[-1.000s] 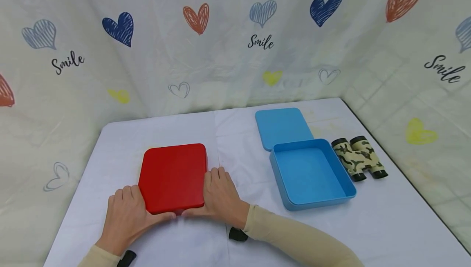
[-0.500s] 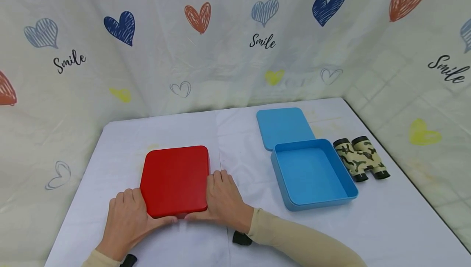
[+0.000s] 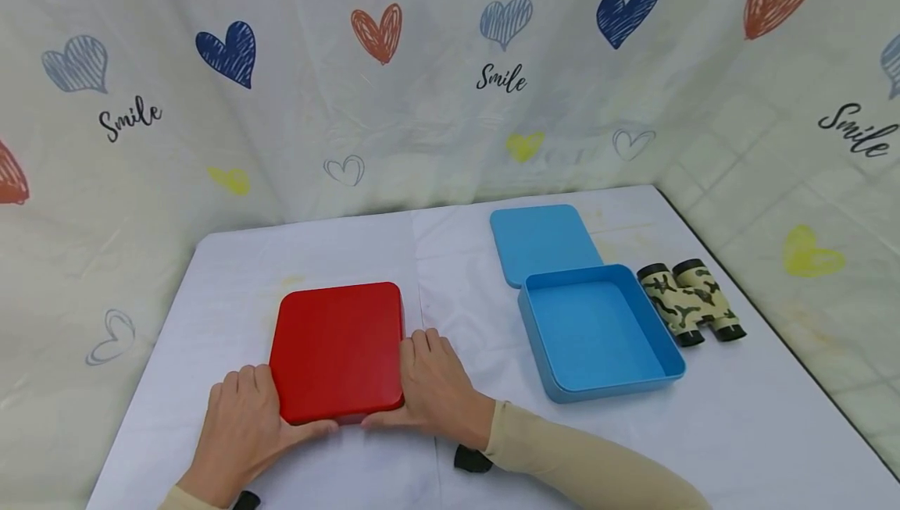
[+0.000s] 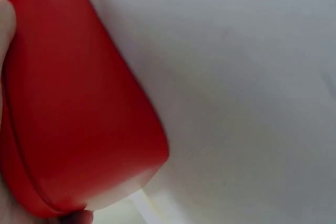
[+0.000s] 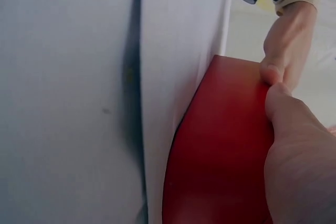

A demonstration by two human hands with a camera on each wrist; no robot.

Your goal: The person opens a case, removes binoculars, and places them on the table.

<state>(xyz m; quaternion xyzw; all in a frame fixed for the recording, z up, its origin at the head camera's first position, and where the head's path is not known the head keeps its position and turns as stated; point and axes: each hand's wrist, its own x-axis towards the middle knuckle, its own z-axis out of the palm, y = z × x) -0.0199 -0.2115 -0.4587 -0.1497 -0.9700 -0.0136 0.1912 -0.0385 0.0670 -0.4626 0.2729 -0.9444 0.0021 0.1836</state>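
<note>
A red rectangular box [image 3: 339, 354] with its lid on lies on the white table. My left hand [image 3: 242, 420] grips its near left corner, thumb along the front side and fingers at the left side. At the near right corner my right hand [image 3: 443, 377] holds the same box in a mirrored way. The two thumbs point toward each other with a small gap in the head view. In the left wrist view the red box [image 4: 79, 93] fills the left part, with fingertips at its edge. The right wrist view shows both thumbs along the red box [image 5: 220, 145].
To the right stands an open blue box [image 3: 598, 330] with nothing inside. Its flat blue lid [image 3: 544, 240] lies behind it, partly overlapped by it. Camouflage binoculars [image 3: 691, 303] rest close to the blue box, near the table's right edge. A printed curtain [image 3: 436, 119] hangs behind.
The red box has slid slightly nearer to me and a little to the right, both hands moving with it. The blue box, blue lid and binoculars stay in place.
</note>
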